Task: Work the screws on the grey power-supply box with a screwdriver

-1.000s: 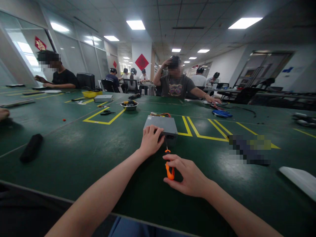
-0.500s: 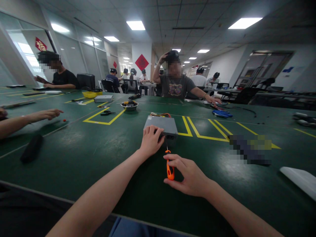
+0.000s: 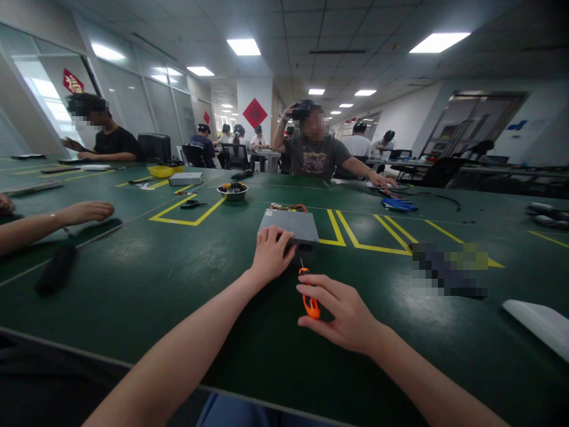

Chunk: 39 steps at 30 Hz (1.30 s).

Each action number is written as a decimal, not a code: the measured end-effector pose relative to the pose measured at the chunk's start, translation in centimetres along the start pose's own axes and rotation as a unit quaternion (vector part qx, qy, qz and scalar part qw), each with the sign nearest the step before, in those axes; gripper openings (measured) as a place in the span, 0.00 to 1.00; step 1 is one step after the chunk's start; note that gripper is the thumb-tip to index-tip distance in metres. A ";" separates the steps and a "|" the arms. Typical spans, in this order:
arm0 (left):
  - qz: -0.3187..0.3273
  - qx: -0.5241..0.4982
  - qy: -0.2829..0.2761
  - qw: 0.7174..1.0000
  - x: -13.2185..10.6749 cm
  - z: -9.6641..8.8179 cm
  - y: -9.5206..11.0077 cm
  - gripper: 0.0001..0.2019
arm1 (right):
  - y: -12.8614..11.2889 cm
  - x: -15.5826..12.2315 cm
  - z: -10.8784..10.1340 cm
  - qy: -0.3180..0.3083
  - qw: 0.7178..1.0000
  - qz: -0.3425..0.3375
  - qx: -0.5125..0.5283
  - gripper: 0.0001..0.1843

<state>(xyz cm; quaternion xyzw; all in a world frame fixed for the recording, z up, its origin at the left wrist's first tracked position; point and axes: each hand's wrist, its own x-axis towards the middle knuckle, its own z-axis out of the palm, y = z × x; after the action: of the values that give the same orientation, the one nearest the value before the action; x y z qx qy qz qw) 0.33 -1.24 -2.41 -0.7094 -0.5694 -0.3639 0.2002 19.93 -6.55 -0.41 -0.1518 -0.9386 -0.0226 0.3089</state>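
Observation:
A grey metal box [image 3: 291, 225] lies on the green table [image 3: 178, 279], with coloured wires at its far end. My left hand [image 3: 271, 255] rests on the box's near left corner, fingers curled over its top edge. My right hand [image 3: 342, 317] pinches the handle of an orange screwdriver [image 3: 309, 299] between thumb and fingers. The screwdriver's thin tip points at the near face of the box.
Another person's arm [image 3: 53, 219] lies on the table at the left. A black object [image 3: 56, 270] lies near it. A metal bowl [image 3: 232, 190], scissors [image 3: 193, 204], a yellow tray [image 3: 165, 170] and blue gloves [image 3: 400, 204] sit further back. People sit across the table.
The screwdriver handle has tilted slightly in my right fingers. The other person's arm reached in across the table at the left. The person opposite raised their head.

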 end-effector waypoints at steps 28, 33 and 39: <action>-0.001 0.002 -0.002 1.000 0.0 0.0 0.0 0.13 | -0.1 0.0 -0.5 -0.074 0.996 0.012 0.037 0.20; -0.002 -0.001 -0.001 1.000 0.0 -0.1 0.0 0.13 | 0.4 -0.2 0.1 0.009 0.999 0.023 0.048 0.22; -0.001 -0.004 -0.002 1.000 0.0 -0.2 0.0 0.13 | -0.2 0.1 -0.7 -0.043 0.993 0.060 0.088 0.23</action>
<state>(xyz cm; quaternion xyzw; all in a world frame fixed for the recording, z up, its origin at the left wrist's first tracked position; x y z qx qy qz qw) 0.32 -1.37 -2.25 -0.7102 -0.5691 -0.3651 0.1963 20.21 -6.87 0.26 -0.1813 -0.9385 0.0855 0.2811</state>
